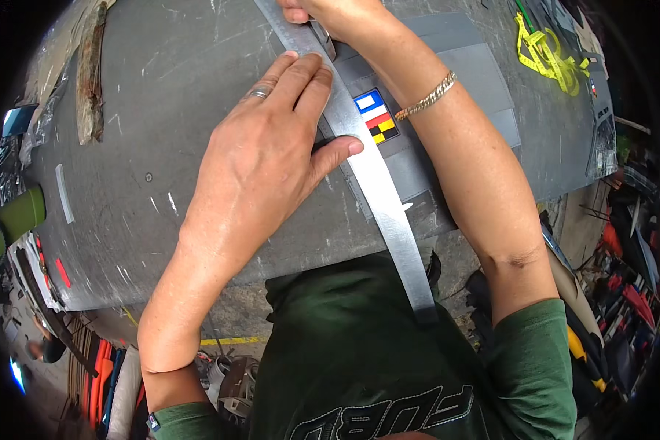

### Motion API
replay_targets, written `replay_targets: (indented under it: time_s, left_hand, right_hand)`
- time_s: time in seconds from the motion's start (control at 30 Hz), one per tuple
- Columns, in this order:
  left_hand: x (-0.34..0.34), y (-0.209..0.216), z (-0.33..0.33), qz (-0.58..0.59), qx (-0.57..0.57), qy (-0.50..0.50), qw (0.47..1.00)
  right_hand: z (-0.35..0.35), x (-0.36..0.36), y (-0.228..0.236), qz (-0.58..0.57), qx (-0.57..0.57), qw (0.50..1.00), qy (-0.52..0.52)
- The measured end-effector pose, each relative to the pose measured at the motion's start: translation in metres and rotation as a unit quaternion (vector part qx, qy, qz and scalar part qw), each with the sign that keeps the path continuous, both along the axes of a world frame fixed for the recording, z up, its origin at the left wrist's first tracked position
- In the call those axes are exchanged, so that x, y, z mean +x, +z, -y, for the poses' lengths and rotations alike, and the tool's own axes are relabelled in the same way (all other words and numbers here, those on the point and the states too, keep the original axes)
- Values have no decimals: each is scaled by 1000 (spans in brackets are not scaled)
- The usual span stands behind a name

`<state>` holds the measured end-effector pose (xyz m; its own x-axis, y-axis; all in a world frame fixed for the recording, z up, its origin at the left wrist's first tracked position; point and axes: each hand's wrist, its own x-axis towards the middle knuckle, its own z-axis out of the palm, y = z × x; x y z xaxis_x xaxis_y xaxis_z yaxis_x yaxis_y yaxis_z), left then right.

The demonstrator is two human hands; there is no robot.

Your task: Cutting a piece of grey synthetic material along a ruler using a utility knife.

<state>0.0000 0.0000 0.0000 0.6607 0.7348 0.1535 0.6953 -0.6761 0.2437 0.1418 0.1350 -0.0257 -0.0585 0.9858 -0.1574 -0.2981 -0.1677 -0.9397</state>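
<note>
A long metal ruler (374,176) runs slantwise over grey sheet material (462,88), its near end reaching past the table edge over my shirt. My left hand (268,128) presses down on the ruler, fingers stretched out along its left side and thumb across its face. At the top edge, my right hand (326,13) is closed beside the ruler's far part, partly cut off by the picture, and whatever it holds is hidden. Below its wrist a small grey metal piece (324,40) shows. Right of the ruler, the sheet bears a patch (376,116) with coloured flag-like blocks.
The dark, scratched worktable (147,176) carries a rough wooden stick (92,73) at left and a tangled yellow tape (550,55) at far right. A green roll (18,220) juts in at the left edge. Rolls and coloured materials (106,381) stand below the table.
</note>
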Motion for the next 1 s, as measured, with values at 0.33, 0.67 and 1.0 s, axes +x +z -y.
replay_targets:
  time_s: [0.33, 0.67, 1.0]
  left_hand:
    - [-1, -2, -1, 20, 7, -7, 1000]
    - [3, -16, 25, 19, 86, 51, 995]
    - [-72, 9, -1, -167, 16, 70, 983]
  right_hand:
    - [-4, -2, -1, -9, -4, 1000, -27]
    - [-24, 37, -9, -255, -50, 965, 43]
    - [-37, 81, 11, -448, 4, 892, 56]
